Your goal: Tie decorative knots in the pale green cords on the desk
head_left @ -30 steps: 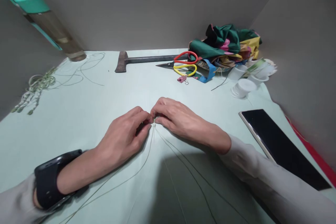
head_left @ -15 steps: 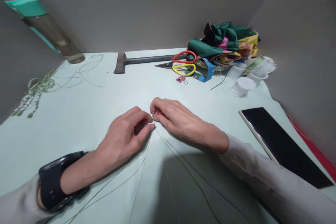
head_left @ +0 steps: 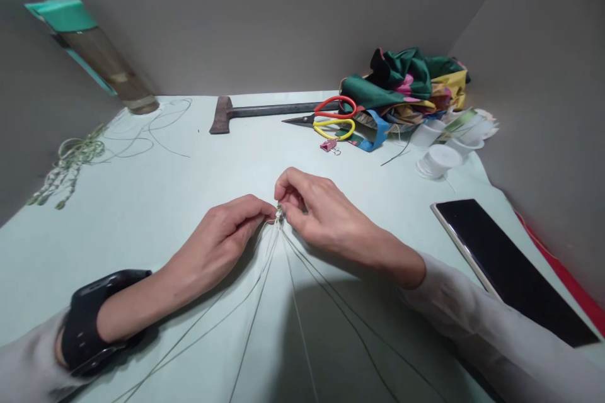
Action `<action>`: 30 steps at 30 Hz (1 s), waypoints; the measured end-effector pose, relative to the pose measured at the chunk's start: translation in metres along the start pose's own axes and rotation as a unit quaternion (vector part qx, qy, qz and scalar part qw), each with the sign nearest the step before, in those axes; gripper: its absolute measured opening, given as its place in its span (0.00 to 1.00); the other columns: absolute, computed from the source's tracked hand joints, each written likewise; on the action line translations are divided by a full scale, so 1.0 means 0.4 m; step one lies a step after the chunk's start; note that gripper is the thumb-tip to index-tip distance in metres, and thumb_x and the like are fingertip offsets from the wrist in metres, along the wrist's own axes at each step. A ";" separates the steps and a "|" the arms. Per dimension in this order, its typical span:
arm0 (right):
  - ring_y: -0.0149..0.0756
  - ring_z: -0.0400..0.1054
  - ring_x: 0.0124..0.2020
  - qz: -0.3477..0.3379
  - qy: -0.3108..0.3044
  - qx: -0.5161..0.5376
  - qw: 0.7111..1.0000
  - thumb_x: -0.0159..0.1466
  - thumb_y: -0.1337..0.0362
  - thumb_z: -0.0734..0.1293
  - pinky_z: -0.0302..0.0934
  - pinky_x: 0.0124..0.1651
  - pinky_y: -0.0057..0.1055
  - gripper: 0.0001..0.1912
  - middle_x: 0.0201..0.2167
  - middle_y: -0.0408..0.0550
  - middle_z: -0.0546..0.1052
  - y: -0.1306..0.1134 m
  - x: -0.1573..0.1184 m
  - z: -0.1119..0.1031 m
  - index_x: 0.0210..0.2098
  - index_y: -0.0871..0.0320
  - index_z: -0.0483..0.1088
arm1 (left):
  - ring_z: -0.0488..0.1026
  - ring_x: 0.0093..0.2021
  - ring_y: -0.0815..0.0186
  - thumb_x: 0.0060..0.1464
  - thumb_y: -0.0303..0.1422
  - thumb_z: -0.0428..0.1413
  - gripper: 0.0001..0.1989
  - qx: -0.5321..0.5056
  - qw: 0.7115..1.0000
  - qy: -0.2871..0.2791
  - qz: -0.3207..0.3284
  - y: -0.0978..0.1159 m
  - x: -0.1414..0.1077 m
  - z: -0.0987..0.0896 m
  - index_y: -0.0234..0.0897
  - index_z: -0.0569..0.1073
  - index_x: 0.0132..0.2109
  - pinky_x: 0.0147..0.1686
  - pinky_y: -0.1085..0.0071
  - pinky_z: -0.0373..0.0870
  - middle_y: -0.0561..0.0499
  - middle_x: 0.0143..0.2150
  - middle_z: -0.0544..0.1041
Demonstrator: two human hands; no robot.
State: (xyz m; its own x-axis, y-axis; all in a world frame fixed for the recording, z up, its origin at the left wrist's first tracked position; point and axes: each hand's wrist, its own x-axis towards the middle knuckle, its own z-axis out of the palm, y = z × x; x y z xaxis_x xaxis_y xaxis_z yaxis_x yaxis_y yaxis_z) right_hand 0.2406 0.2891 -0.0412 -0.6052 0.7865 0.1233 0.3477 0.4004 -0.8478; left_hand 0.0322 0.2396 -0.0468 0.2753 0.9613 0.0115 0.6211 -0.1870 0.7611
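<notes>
A small knotted piece of green and white cord (head_left: pixel 278 214) is at the middle of the table, between my two hands. My right hand (head_left: pixel 331 217) pinches its upper end between thumb and forefinger. From the left, my left hand (head_left: pixel 224 242) reaches in with its fingers closed at the knot's side, on what looks like a thin cord strand. Several long loose strands (head_left: pixel 297 315) fan out from the knot towards me, pale and green. The exact grip of the left fingertips is partly hidden.
Behind the hands lie a hammer-like tool (head_left: pixel 274 109), scissors (head_left: pixel 333 119) and a pink binder clip (head_left: pixel 329 146). Bunched fabric (head_left: pixel 411 82) and white spools (head_left: pixel 438 161) are back right, a phone (head_left: pixel 510 264) right. Finished-looking braided cords (head_left: pixel 70 167) and a bottle (head_left: pixel 101 56) stand left.
My left thumb has drawn back from the strands below the knot, and the knot shows more plainly. The right hand keeps its pinch. The view has shifted slightly.
</notes>
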 end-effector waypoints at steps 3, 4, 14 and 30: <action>0.34 0.63 0.32 0.013 0.002 0.043 0.999 0.64 0.71 0.63 0.56 0.38 0.34 0.07 0.30 0.38 0.70 0.010 0.002 0.004 0.39 0.54 0.65 | 0.73 0.32 0.62 0.66 0.40 0.52 0.14 -0.033 0.999 -0.008 -0.024 0.004 0.000 -0.005 0.42 0.81 0.41 0.35 0.66 0.70 0.52 0.33 0.81; 0.33 0.64 0.32 0.018 0.001 0.066 0.998 0.64 0.70 0.64 0.57 0.37 0.33 0.05 0.31 0.38 0.71 0.016 0.002 0.005 0.40 0.54 0.66 | 0.72 0.31 0.62 0.66 0.41 0.52 0.14 -0.047 0.998 -0.012 -0.033 0.007 0.000 -0.005 0.42 0.80 0.39 0.33 0.66 0.69 0.52 0.32 0.80; 0.31 0.67 0.33 0.077 0.023 0.228 0.970 0.61 0.67 0.70 0.60 0.36 0.32 0.07 0.32 0.39 0.72 0.028 0.010 0.009 0.39 0.57 0.68 | 0.72 0.30 0.64 0.60 0.39 0.62 0.08 -0.174 0.980 -0.021 -0.097 0.017 0.001 0.000 0.41 0.82 0.39 0.31 0.67 0.70 0.52 0.30 0.80; 0.30 0.66 0.31 0.087 0.050 0.162 0.982 0.65 0.71 0.67 0.62 0.33 0.31 0.06 0.29 0.37 0.72 -0.039 -0.014 0.019 0.36 0.54 0.68 | 0.61 0.26 0.72 0.59 0.35 0.64 0.07 -0.353 0.920 -0.034 -0.170 0.042 -0.014 -0.002 0.39 0.79 0.33 0.26 0.76 0.60 0.54 0.29 0.72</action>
State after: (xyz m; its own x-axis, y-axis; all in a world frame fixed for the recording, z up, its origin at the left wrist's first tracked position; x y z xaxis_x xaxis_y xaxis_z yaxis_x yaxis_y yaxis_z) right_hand 0.2333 0.2747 -0.0326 -0.4785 0.8781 -0.0019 0.1831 0.0977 -0.9782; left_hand 0.0405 0.2312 -0.0337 0.2131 0.9209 -0.3265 0.0560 0.3221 0.9451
